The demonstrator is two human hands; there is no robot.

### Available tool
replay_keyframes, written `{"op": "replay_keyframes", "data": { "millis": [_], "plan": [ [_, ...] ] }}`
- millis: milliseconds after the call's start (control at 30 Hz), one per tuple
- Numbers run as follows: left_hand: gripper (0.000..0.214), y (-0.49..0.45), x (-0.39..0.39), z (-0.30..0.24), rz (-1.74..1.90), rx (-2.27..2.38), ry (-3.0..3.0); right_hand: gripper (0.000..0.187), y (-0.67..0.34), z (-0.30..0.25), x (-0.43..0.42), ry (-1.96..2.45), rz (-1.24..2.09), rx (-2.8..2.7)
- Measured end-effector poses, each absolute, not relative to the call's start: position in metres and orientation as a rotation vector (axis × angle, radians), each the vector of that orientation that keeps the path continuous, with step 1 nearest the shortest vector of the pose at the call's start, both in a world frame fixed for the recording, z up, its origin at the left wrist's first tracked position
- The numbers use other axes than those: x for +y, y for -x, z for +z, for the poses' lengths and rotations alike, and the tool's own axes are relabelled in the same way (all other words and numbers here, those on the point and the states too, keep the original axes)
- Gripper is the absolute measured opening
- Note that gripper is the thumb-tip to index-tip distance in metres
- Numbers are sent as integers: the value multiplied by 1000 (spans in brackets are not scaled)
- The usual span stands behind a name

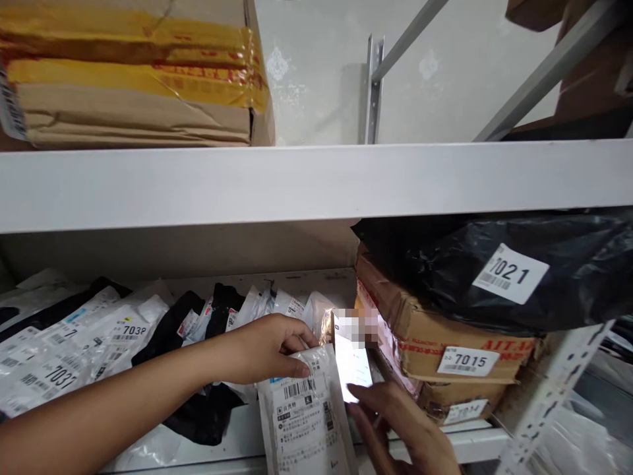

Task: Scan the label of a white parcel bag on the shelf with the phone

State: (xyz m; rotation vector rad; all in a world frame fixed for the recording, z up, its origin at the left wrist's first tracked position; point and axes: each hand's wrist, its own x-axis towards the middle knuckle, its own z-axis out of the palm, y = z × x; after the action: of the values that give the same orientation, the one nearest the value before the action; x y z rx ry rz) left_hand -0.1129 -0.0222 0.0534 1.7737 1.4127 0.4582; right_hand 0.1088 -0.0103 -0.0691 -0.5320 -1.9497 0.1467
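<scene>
My left hand (270, 349) pinches the top edge of a white plastic mailer bag (309, 422), its thumb lying over the front. A printed shipping label with a barcode covers the bag's face, and its lower end runs out of view. Just right of the bag, my right hand (398, 422) grips a lit smartphone (353, 366), with one finger over the lower part of the screen. The phone leans close to the bag's right edge; part of its top is blurred out. Both hands are at the front of the lower shelf (232, 435).
White and black mailer bags (74, 349) with number labels fill the shelf's left. On the right, a black bag (568, 277) marked 7021 lies on a cardboard box (465, 330) marked 7015. A white shelf beam (316, 185) crosses above my hands; a taped carton (133, 79) sits over it.
</scene>
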Motion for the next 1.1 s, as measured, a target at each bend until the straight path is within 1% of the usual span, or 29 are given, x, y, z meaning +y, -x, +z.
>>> {"op": "replay_keyframes", "data": {
  "millis": [133, 200, 367, 500, 700, 967, 1100],
  "plan": [
    [21, 99, -20, 54, 397, 1323, -1741, 26, -93, -54, -5, 453, 15, -1898],
    [18, 95, -20, 54, 422, 1315, -1723, 25, -89, -56, -2, 447, 8, -1876],
    [27, 91, -17, 47, 540, 1324, -1700, 21, -89, -59, 3, 450, -26, -1828],
    [28, 87, -18, 44, 602, 1361, -1654, 19, -91, -57, 4, 458, 22, -1818],
    [25, 82, -23, 44, 582, 1408, -1713, 13, -86, -56, 0, 514, 260, -1691],
    [26, 81, -19, 41, 623, 1424, -1628, 19, -85, -58, 0, 466, 299, -1710],
    [26, 83, -16, 39, 616, 1424, -1641, 17, -84, -59, 3, 493, 334, -1746]
  ]
}}
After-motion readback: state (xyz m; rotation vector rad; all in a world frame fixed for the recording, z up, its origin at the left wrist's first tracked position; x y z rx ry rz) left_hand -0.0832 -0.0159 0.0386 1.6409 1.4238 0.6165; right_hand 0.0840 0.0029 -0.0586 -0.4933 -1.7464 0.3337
